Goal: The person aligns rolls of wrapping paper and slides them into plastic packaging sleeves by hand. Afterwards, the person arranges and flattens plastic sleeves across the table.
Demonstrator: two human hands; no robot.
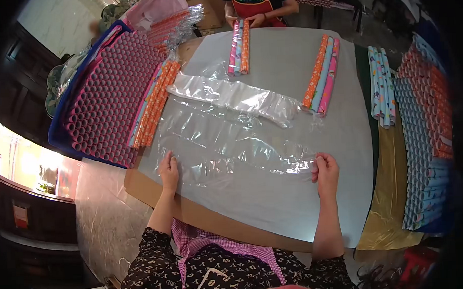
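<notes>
A clear plastic bag stretches across the table between my two hands. My left hand is closed at the bag's left end, thumb uppermost. Its right end is pinched between the fingers and thumb of my right hand. Just beyond lie more clear bags, including a thick stack of folded ones. To the right of that stack are three patterned paper rolls, orange, light blue and pink, side by side.
Across the table, a person in a red apron holds three patterned rolls. A blue crate packed with pink rolls stands left. Blue and orange rolls are piled right. Cardboard edges the grey table cover.
</notes>
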